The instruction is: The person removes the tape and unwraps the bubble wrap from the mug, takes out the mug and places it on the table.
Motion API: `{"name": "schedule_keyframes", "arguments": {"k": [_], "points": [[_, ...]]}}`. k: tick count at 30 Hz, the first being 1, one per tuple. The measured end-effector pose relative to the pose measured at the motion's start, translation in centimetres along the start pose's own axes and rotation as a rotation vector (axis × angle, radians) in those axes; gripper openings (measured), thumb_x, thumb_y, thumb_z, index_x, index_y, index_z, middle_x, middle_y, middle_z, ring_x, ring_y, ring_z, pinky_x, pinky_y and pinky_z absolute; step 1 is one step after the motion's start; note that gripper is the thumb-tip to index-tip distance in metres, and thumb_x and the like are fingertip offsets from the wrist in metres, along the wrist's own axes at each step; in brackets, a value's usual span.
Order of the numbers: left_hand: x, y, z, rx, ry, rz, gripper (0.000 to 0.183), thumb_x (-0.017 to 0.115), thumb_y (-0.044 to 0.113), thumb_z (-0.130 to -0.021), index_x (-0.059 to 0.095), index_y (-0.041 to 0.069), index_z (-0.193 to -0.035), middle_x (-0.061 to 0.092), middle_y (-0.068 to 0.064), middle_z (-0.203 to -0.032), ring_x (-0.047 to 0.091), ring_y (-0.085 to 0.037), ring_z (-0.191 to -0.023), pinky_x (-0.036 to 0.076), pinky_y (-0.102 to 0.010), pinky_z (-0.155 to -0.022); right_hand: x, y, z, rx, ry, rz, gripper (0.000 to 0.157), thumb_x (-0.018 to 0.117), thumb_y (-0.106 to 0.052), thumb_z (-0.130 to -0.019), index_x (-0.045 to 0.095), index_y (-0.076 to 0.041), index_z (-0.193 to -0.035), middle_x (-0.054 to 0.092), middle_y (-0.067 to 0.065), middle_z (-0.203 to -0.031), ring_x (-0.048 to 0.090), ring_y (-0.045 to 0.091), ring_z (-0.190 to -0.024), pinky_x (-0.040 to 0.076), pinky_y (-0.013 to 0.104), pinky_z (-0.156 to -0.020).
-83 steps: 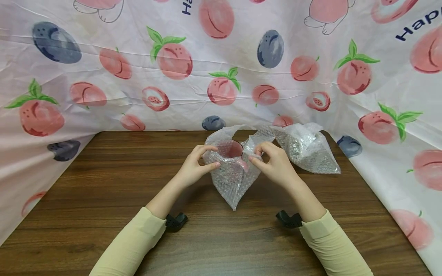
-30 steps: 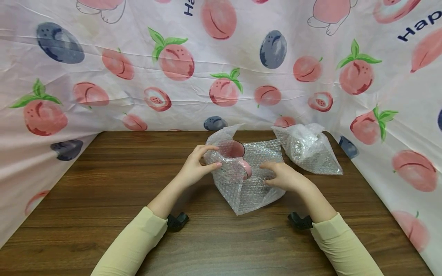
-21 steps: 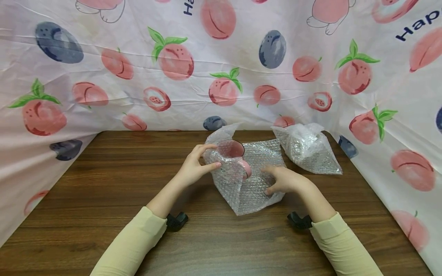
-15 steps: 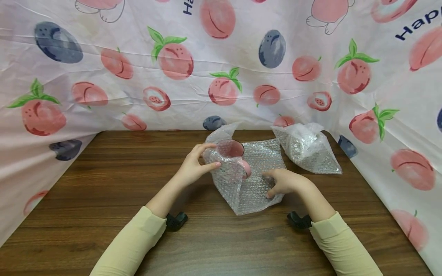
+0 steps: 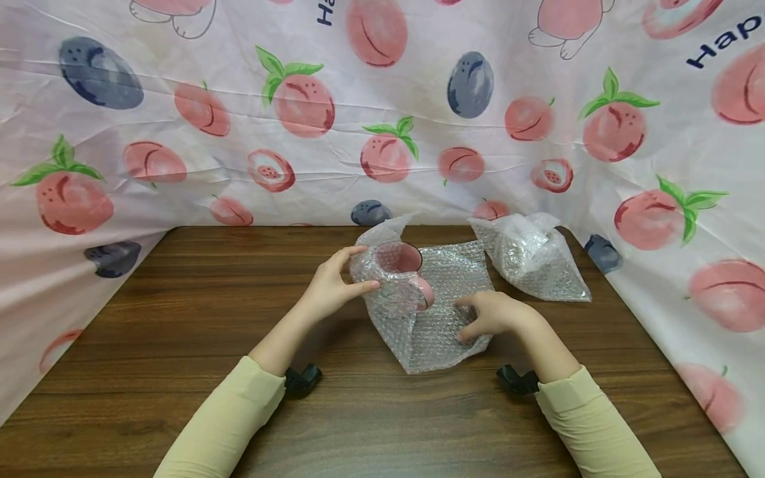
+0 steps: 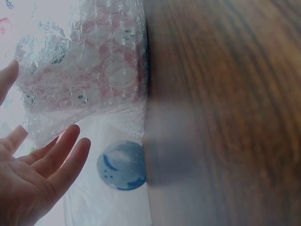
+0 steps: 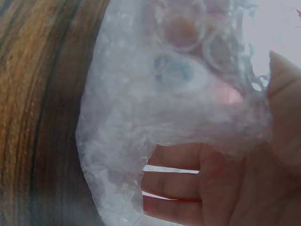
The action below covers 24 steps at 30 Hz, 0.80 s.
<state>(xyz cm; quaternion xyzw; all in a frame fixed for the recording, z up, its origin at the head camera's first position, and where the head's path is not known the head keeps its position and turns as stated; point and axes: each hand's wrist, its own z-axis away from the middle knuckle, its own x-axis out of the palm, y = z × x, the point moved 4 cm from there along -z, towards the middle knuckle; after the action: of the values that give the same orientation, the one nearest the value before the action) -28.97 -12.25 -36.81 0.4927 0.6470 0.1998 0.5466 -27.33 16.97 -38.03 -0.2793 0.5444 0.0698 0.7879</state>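
Observation:
A pink mug (image 5: 409,257) stands with its handle (image 5: 425,293) toward the right, partly wrapped in clear bubble wrap (image 5: 385,302). The wrap's left part is up around the mug, while its right part lies spread on the table. My left hand (image 5: 329,285) is at the mug's left side, thumb and fingers spread; in the left wrist view the fingers (image 6: 63,162) stand relaxed just beside the wrap's edge. Over the spread flap, my right hand (image 5: 493,313) reaches in with loosely extended fingers. The right wrist view has the wrap partly covering those fingers (image 7: 174,183).
A second bubble-wrapped bundle (image 5: 532,255) sits at the back right of the wooden table (image 5: 239,318). A fruit-print cloth (image 5: 335,172) hangs behind and along both sides. Dark camera mounts (image 5: 303,381) show at both wrists.
My right hand, which earlier pinched the right flap near the mug, has let it go and moved right and down; that flap now lies spread out. My left hand has just eased slightly leftward.

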Motion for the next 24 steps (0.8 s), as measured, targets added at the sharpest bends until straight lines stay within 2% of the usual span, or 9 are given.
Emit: {"name": "schedule_keyframes", "arguments": {"k": [6,12,16,24], "points": [[-0.12,0.09,0.07,0.013,0.017,-0.017,0.064,0.081,0.027,-0.079,0.053,0.012,-0.134,0.053,-0.009,-0.134,0.059,-0.029,-0.101,0.053,-0.039,-0.072,-0.13,-0.02,-0.06,-0.015,0.030,0.013,0.068,0.074,-0.046,-0.079,0.058,-0.002,-0.129,0.060,0.018,-0.123,0.051,0.039,-0.118,0.041,0.051,-0.095],[-0.28,0.12,0.13,-0.002,0.004,-0.004,0.063,0.080,0.030,-0.079,0.053,0.013,-0.134,0.055,-0.009,-0.131,0.060,-0.028,-0.102,0.053,-0.038,-0.071,-0.13,0.07,-0.18,-0.018,0.071,0.023,0.069,0.069,-0.050,-0.084,0.058,0.002,-0.127,0.060,0.021,-0.123,0.054,0.040,-0.115,0.042,0.052,-0.094],[-0.45,0.12,0.12,-0.031,0.001,-0.004,0.066,0.081,0.032,-0.078,0.053,0.014,-0.135,0.056,-0.008,-0.130,0.061,-0.024,-0.102,0.053,-0.036,-0.069,-0.10,0.08,-0.24,-0.017,0.074,0.026,0.069,0.068,-0.051,-0.084,0.058,0.003,-0.127,0.060,0.021,-0.122,0.054,0.040,-0.115,0.042,0.052,-0.094],[-0.51,-0.03,-0.01,-0.106,-0.020,0.022,0.079,0.083,0.030,-0.076,0.043,0.010,-0.141,0.058,-0.013,-0.121,0.062,-0.027,-0.099,0.053,-0.036,-0.069,-0.15,0.08,-0.23,-0.017,0.073,0.027,0.069,0.068,-0.050,-0.084,0.058,0.004,-0.127,0.060,0.021,-0.122,0.054,0.040,-0.115,0.042,0.051,-0.095]]}}
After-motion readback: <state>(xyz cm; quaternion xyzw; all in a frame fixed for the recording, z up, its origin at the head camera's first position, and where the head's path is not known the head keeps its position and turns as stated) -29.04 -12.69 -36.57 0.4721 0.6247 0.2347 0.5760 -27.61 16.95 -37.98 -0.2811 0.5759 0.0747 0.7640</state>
